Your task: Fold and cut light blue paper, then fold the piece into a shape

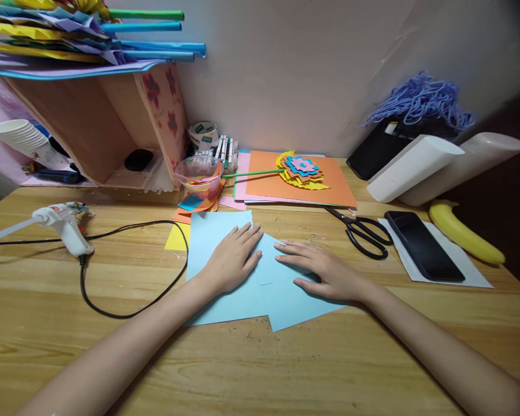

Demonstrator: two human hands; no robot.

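Two sheets of light blue paper lie on the wooden table in front of me, their edges meeting or overlapping near the middle. My left hand (234, 258) rests flat on the left blue sheet (216, 306), fingers stretched out toward the far right. On the right blue sheet (286, 306), which is turned at an angle, my right hand (323, 268) lies with its fingers spread and pointing left. A short dark line shows on the right sheet between the hands. Neither hand grips anything. Parts of both sheets are hidden beneath the hands.
A white glue gun (67, 228) with a looping black cord stands left. Black-handled scissors (366, 234), a phone (422, 245) and a banana (465, 231) lie right. Behind are a paper flower (303, 167) on orange paper (260, 185), a plastic bowl (199, 176) and a cardboard box (160, 115).
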